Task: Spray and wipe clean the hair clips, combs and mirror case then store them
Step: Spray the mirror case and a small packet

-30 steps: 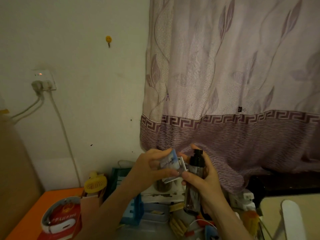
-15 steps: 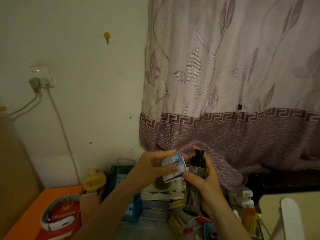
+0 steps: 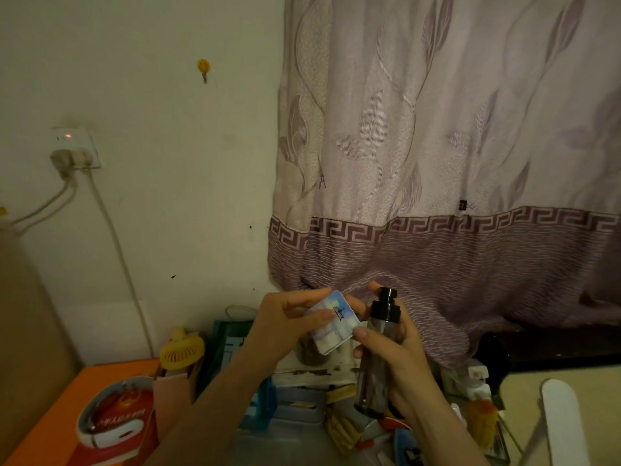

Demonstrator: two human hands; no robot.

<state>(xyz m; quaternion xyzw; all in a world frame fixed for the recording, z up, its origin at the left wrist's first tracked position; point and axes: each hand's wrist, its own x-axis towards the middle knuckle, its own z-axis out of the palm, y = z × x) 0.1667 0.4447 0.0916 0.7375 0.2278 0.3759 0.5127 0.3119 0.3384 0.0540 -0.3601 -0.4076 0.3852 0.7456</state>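
Two hands busy: left hand [image 3: 285, 326] pinches mirror case [image 3: 333, 326], tilted just left of nozzle; right hand [image 3: 400, 358] grips spray bottle [image 3: 378, 354] upright.

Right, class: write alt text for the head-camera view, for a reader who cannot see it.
A left hand holds a small blue-and-white mirror case beside a dark spray bottle gripped upright by the right hand, above a cluttered desk.

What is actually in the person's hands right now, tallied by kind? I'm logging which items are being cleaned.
Flat rounded-square mirror case with a blue-and-white picture, held by the left hand: 1
Clear plastic spray bottle with a black pump top, held by the right hand: 1
Total: 2
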